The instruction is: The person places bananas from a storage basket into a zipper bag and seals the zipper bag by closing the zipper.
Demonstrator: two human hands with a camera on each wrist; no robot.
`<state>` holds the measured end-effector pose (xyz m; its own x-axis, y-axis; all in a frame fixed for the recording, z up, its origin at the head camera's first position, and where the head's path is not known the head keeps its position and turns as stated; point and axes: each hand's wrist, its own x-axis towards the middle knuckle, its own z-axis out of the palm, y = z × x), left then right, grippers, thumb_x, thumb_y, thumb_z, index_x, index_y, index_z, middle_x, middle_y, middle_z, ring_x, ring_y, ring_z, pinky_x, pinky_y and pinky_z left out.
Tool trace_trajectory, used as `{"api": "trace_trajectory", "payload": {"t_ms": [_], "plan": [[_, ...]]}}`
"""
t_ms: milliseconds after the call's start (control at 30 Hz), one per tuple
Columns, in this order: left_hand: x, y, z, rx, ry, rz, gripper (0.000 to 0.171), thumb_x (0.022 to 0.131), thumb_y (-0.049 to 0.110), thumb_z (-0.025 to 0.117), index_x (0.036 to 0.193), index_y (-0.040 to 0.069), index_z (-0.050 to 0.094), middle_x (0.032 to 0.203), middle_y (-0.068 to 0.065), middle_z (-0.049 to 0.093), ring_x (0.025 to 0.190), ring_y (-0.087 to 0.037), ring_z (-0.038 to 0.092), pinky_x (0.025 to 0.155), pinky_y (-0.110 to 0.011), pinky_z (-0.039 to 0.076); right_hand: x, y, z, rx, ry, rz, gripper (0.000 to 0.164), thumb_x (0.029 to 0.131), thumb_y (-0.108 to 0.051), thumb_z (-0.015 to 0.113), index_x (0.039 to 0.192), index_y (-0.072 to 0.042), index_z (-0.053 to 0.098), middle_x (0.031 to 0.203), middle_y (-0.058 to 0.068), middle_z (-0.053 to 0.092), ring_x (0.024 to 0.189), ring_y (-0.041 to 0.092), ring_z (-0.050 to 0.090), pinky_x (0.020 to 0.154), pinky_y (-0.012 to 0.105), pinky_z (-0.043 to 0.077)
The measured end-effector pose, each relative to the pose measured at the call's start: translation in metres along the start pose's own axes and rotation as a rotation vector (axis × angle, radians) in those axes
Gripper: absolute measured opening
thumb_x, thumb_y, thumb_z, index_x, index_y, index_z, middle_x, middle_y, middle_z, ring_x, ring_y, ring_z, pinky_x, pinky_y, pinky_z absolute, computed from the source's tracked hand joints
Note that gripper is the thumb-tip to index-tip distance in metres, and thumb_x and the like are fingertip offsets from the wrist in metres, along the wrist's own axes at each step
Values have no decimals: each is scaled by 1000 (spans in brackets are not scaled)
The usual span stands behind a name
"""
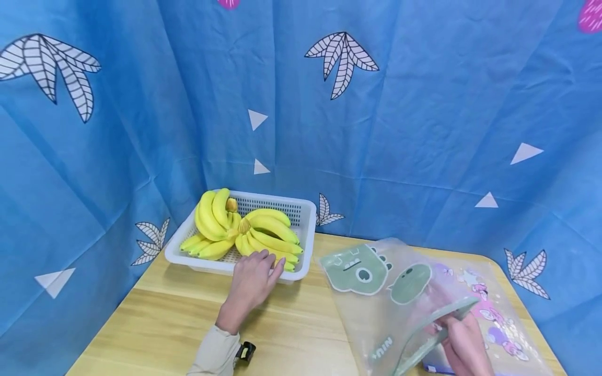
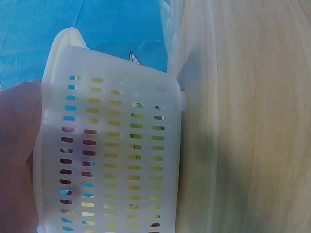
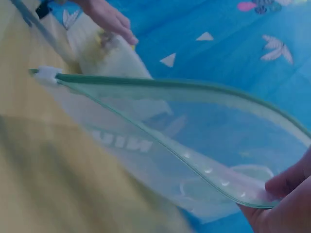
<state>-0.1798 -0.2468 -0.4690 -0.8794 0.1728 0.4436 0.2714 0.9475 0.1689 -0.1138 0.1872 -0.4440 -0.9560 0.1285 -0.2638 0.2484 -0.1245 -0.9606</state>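
A white perforated plastic basket (image 1: 308,230) holds two bunches of yellow bananas (image 1: 270,230). My left hand (image 1: 254,279) reaches over its near rim, with fingers at the lower bananas of the right bunch. In the left wrist view the basket wall (image 2: 112,145) stands close beside the hand (image 2: 17,155), and the skin shows through its slots. My right hand (image 1: 465,342) pinches the edge of a clear zipper bag (image 1: 367,318) with green cartoon prints. The bag's mouth gapes, and the right wrist view shows its white slider (image 3: 47,75) at the far end of the green zip.
Under the bag lies another clear bag (image 1: 503,318) with pink and purple prints, at the table's right. The wooden table (image 1: 301,324) ends at a blue patterned curtain (image 1: 423,130) behind and at both sides.
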Motion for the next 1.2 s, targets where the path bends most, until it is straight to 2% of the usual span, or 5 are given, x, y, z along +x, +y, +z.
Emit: {"api": "trace_trajectory", "payload": {"t_ms": [267,633,767,900,1200], "plan": [[0,12,-20,-52,-104,-37,43,106,47,51,91,11,71,84,-4,64,85,-29,65,81,-52,55,-7,-51,20,-344,255,-368,10,101,3,52,98,7,60,79,-2,61,78,1,64,65,23,61],[4,54,-45,-218,-157,16,28,105,38,58,95,15,71,84,4,62,81,-19,62,77,-43,56,2,-66,49,-457,389,-916,15,95,6,66,106,4,76,90,-25,67,65,-6,58,48,10,44],[11,88,-48,-515,-194,58,32,107,40,53,113,13,70,100,4,65,95,-13,62,86,-37,57,4,-63,54,-468,404,-1037,17,92,11,68,106,5,76,86,6,76,53,-2,44,38,16,30],[14,138,-55,-751,-279,107,55,105,54,48,147,20,52,135,1,60,119,-16,58,99,-43,54,3,-62,63,-487,332,-1126,25,90,17,66,112,7,73,96,24,74,71,-14,59,53,6,48],[20,211,-38,-775,-207,220,91,97,26,63,165,13,5,171,-5,9,155,-24,17,120,-49,30,1,-64,73,-583,181,-1175,33,92,18,61,122,7,68,109,24,73,81,32,74,69,13,56]]}}
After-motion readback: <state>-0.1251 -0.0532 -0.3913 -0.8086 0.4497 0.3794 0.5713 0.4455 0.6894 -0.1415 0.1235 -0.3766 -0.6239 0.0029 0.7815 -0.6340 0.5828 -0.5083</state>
